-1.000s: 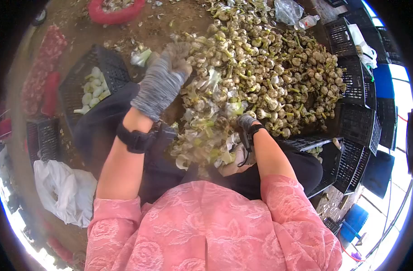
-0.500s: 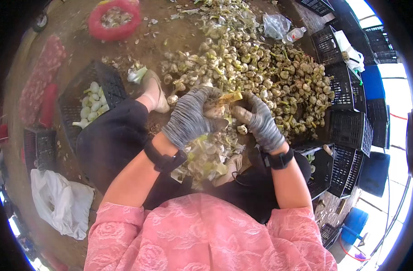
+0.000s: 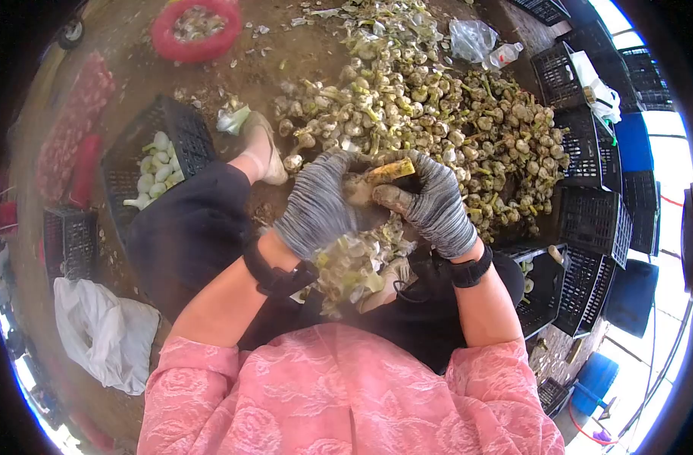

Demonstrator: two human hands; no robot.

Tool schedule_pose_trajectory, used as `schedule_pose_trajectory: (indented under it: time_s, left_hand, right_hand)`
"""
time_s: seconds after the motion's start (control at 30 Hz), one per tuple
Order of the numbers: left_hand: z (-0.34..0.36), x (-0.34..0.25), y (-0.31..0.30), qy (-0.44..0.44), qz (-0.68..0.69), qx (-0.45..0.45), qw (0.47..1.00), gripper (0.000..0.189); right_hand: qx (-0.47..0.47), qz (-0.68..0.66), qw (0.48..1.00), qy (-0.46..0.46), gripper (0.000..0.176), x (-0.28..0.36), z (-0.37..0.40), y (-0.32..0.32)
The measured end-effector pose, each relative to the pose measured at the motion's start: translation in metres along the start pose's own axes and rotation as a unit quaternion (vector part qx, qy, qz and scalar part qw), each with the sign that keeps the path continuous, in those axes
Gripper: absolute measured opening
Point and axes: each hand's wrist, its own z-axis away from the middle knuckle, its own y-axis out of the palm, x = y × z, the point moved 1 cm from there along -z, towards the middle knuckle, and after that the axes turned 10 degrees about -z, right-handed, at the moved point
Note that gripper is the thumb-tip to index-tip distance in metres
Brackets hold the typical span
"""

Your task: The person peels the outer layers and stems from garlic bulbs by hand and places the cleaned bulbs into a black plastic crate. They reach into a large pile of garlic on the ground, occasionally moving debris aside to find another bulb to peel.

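Observation:
A garlic bulb [image 3: 358,191] with a thick yellowish stem stub is between my two hands, in front of the heap. Around its left side my left hand [image 3: 316,199], in a grey striped glove, is closed. My right hand [image 3: 436,203], gloved alike, is closed on it from the right, with the thumb beside the stem. The fingers cover much of the bulb. Loose garlic skins [image 3: 354,265] lie between my legs, below the hands. Just beyond the hands spreads a large heap of unpeeled garlic bulbs [image 3: 437,114].
At left, a black crate [image 3: 191,136] contains white peeled bulbs [image 3: 158,168]. A white sack [image 3: 107,334] and a red mesh bag [image 3: 72,125] lie farther left. Black crates [image 3: 589,216] line the right side. A plastic bottle [image 3: 505,54] lies behind the heap.
My right hand has closed in on the bulb, its thumb and fingers now nearer my left hand. The stem has tilted slightly. The whole view has shifted a little.

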Motion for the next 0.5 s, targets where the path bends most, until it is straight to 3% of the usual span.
schedule_pose_trajectory:
  time_s: [0.03, 0.07, 0.1, 0.13, 0.17, 0.3, 0.37, 0.43, 0.5]
  left_hand:
    - [0.001, -0.005, -0.001, -0.053, 0.206, 0.026, 0.977, 0.055]
    - [0.001, -0.007, -0.001, -0.103, 0.402, 0.051, 0.908, 0.055]
    - [0.001, -0.008, -0.002, -0.104, 0.403, 0.051, 0.908, 0.055]
    - [0.000, -0.008, -0.006, -0.042, 0.146, 0.027, 0.988, 0.058]
    - [0.000, -0.008, -0.008, 0.024, -0.121, 0.001, 0.992, 0.061]
    - [-0.001, 0.006, -0.007, 0.006, 0.027, 0.024, 0.999, 0.068]
    - [0.000, 0.002, -0.007, -0.027, 0.283, 0.033, 0.958, 0.071]
    - [0.001, 0.007, -0.006, -0.008, 0.297, 0.027, 0.954, 0.075]
    - [0.002, 0.008, -0.010, -0.052, 0.279, 0.069, 0.956, 0.076]
  right_hand:
    - [0.009, 0.006, 1.000, 0.008, 0.034, -0.001, 0.000, -0.002]
    - [0.009, -0.011, 1.000, -0.006, 0.033, -0.002, 0.001, -0.003]
    - [0.008, -0.011, 1.000, -0.005, 0.033, -0.005, 0.000, -0.005]
    - [0.018, 0.018, 1.000, -0.004, 0.033, -0.008, -0.002, -0.008]
    - [0.027, 0.048, 0.998, -0.003, 0.034, -0.010, -0.002, -0.009]
    - [0.026, 0.048, 0.998, 0.000, 0.032, -0.001, 0.000, -0.012]
    - [0.032, -0.044, 0.998, -0.015, 0.029, 0.000, -0.001, -0.015]
    - [0.039, -0.001, 0.999, -0.031, 0.027, -0.002, -0.001, -0.018]
    - [0.038, 0.059, 0.995, -0.072, 0.026, -0.001, 0.001, -0.017]
